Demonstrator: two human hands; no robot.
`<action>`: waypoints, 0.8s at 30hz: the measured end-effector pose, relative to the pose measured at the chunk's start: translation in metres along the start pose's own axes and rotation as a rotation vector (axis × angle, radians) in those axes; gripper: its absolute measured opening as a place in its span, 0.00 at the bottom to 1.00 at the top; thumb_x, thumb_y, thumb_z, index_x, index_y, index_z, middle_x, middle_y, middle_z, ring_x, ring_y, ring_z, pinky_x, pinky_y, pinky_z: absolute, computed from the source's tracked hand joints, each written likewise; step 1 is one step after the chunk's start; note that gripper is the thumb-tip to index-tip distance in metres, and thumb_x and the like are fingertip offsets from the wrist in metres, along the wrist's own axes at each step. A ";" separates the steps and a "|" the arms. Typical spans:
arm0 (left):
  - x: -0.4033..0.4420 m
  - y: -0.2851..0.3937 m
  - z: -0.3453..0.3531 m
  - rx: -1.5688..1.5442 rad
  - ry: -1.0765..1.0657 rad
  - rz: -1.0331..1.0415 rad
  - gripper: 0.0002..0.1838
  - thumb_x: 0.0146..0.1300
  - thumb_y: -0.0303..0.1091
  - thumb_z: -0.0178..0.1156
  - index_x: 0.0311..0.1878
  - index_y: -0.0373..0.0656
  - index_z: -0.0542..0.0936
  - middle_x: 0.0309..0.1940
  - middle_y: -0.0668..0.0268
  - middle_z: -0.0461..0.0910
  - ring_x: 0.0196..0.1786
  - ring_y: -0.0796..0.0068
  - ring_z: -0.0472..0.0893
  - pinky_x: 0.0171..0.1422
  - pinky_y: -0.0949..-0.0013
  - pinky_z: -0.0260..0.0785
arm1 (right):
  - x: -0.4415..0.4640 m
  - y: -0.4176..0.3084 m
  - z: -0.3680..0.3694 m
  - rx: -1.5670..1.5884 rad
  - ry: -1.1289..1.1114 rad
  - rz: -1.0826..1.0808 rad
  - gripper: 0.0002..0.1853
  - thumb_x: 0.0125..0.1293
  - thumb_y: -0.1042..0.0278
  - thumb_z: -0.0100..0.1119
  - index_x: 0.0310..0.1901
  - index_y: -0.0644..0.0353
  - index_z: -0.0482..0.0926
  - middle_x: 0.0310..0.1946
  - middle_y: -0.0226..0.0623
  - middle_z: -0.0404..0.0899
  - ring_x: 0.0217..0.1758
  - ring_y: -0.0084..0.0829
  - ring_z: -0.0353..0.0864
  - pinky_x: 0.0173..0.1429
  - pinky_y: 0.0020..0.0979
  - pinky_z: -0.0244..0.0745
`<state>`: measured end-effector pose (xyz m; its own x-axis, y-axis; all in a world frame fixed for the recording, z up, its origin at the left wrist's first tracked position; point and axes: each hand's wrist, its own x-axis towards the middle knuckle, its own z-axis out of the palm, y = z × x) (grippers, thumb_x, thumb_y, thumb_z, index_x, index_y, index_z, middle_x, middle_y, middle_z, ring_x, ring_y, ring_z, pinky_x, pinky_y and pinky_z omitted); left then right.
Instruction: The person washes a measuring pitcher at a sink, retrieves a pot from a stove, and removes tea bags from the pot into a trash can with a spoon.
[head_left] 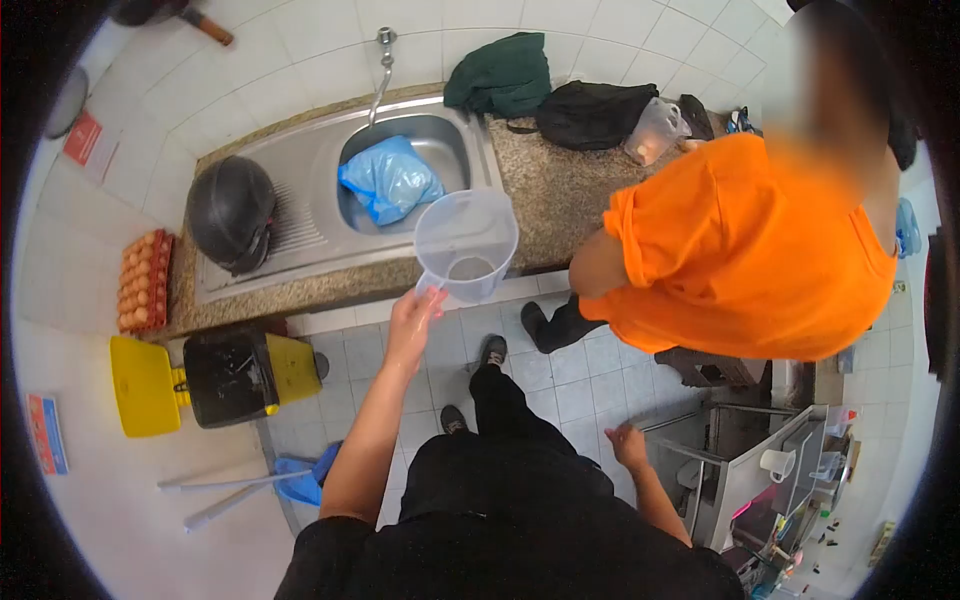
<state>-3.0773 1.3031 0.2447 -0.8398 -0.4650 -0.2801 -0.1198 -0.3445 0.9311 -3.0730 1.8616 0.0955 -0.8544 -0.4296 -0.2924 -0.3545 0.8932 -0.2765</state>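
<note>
In the head view, a translucent plastic jug (466, 240), round-mouthed with a circular base, is held up near the front edge of the speckled stone bench (545, 195), its handle in the left grip (412, 318). The right grip (628, 446) is curled; whether around anything, I cannot tell. A crinkled blue bag (388, 180) lies in the smooth metal sink (458, 138).

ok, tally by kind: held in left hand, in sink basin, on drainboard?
Translucent plastic jug, left hand: 1
Blue plastic bag, sink basin: 1
Black helmet, drainboard: 1
Total: 3
</note>
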 end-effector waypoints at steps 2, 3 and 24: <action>0.044 -0.002 0.023 0.038 -0.015 0.048 0.20 0.75 0.48 0.56 0.55 0.40 0.80 0.51 0.62 0.83 0.57 0.72 0.79 0.58 0.64 0.71 | -0.008 0.026 0.020 -0.067 -0.278 0.144 0.21 0.69 0.52 0.59 0.30 0.63 0.85 0.33 0.50 0.84 0.39 0.52 0.83 0.46 0.48 0.76; 0.062 -0.003 0.035 0.043 -0.011 0.044 0.20 0.74 0.46 0.57 0.55 0.39 0.80 0.49 0.65 0.82 0.54 0.75 0.78 0.57 0.67 0.70 | -0.007 0.031 0.021 0.018 -0.406 0.263 0.26 0.75 0.48 0.49 0.35 0.63 0.86 0.38 0.53 0.84 0.42 0.51 0.83 0.51 0.50 0.76; 0.252 -0.014 0.125 0.088 -0.242 0.193 0.18 0.69 0.36 0.65 0.53 0.39 0.68 0.64 0.58 0.69 0.62 0.75 0.73 0.63 0.69 0.67 | 0.056 -0.124 -0.015 1.687 0.116 0.945 0.18 0.67 0.54 0.59 0.53 0.54 0.77 0.60 0.37 0.76 0.63 0.38 0.77 0.62 0.54 0.70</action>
<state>-3.3535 1.2927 0.1900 -0.9518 -0.3038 -0.0421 0.0177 -0.1916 0.9813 -3.0822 1.7284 0.1270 -0.5629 0.1121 -0.8189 0.7779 -0.2632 -0.5707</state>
